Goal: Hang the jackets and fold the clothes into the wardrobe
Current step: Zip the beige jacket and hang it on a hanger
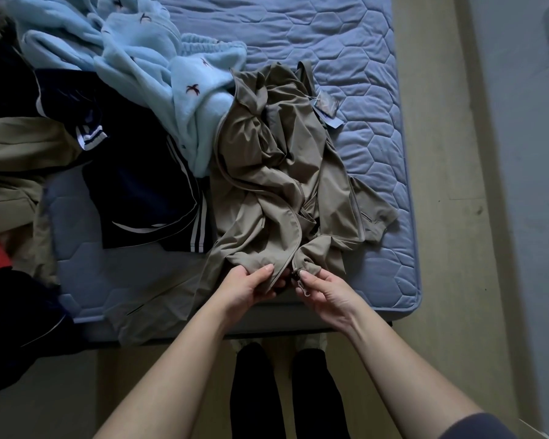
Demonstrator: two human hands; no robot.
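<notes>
Both hands (286, 285) on jacket (276, 185) hem

Crumpled khaki zip jacket (276, 172) lies on the mattress, tag attached.

Setting: a home bedroom.
Bed: bare quilted blue mattress (346, 42), no sheet.
Clothing: loose garments heaped on it, among them a light-blue fleece (159, 58).
Floor: pale wood-look boards (441, 153) beside the bed.

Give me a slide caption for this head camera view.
Both hands grip the zipper ends of a khaki jacket on the blue mattress.
</notes>
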